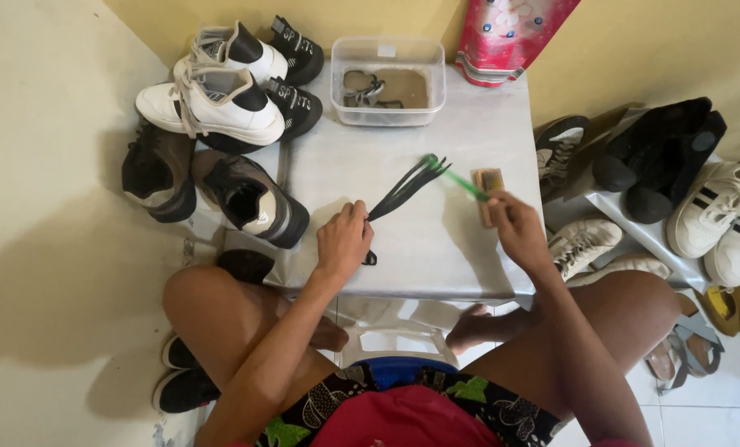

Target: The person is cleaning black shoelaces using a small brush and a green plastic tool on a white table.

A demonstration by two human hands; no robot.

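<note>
Bare tabletop (436,248) lies between the hands; shoes crowd both edges. Left hand (343,242) pinches the black shoelaces (404,190), which fan out beyond its fingertips; right hand (517,228) grips a green toothbrush (454,178).

A clear plastic tub (389,79) is set at the far edge of the grey worktop (436,248). White sneakers (212,99) and brown shoes (212,186) are piled to the left. Black shoes (660,157) and white trainers (726,215) are lined up on the right.
</note>
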